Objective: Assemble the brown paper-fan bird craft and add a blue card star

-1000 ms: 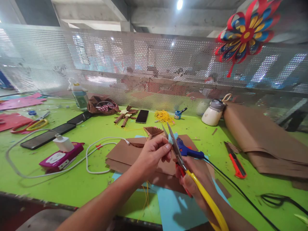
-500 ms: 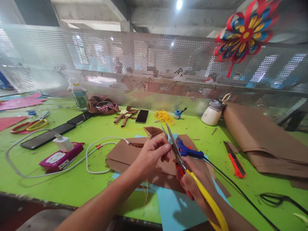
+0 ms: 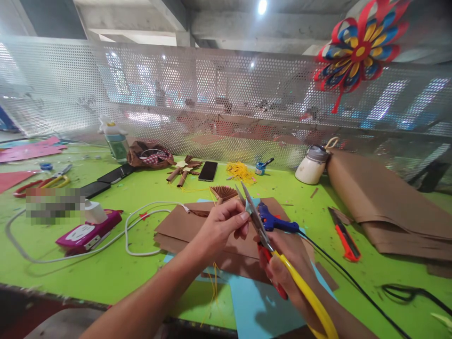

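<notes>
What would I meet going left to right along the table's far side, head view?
Pink paper sheets, greenish transparent container, brown cloth bundle, brown paper rolls, black rectangular phone, tangled yellow strings, small blue jar, white grey-lidded bottle, folded brown paper.

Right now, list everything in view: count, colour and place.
Table: one, green, foreground
Mesh panel: one, grey, background
Paper flower: one, multicoloured, upper right
Scissors: two, red and yellow, centre, left
Paper scrap: one, blue, centre
Glue gun: one, blue, centre
Pleated fan: one, brown, centre
Brown sheets: several, brown, centre
Blue paper: count unclear, blue, front
Yarn: one heap, yellow, back
Phone: one, black, back
Pot: one, blue, back
Bottle: one, white, back right
Folded paper: one bundle, brown, right
Cutter: one, red, right
Socket block: one, purple, left
Cable: one, white, left
Pouch: one, brown, back
Pink paper: count unclear, pink, left
Smaller items: many, mixed, scattered
Left hand: one, centre, pinching scrap
Right hand: one, centre, holding scissors
</notes>
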Demonstrator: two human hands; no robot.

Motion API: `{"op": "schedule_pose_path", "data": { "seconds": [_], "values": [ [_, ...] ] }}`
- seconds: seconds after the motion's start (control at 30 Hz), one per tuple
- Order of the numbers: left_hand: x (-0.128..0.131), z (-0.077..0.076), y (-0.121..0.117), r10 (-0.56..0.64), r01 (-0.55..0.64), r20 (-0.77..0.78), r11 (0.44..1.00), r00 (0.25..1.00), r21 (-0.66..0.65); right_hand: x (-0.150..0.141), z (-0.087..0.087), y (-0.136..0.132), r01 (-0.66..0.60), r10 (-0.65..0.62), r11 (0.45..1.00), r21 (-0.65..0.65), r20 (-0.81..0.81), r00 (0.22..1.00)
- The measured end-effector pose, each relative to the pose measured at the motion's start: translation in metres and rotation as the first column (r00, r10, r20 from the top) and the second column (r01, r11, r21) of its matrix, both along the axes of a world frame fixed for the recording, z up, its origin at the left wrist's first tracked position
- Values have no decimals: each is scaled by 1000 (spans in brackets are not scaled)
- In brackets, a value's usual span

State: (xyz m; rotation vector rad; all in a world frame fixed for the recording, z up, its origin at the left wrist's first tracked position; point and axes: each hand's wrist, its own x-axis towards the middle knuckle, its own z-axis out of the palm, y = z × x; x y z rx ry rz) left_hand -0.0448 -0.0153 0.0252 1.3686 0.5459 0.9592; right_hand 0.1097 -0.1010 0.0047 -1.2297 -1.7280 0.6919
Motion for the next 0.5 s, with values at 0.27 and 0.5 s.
{"op": "schedule_pose_path", "data": {
  "seconds": [0.27,0.5],
  "values": [
    [-1,0,1,-7,7,-21,1000,1000,5,3,-1,1,1,-1,1000,-16,-14,1000],
    [-3,-1,1,-27,27,-13,1000,1000,10,8,-4,3,-11,9,999,51,27,1000]
  ]
}}
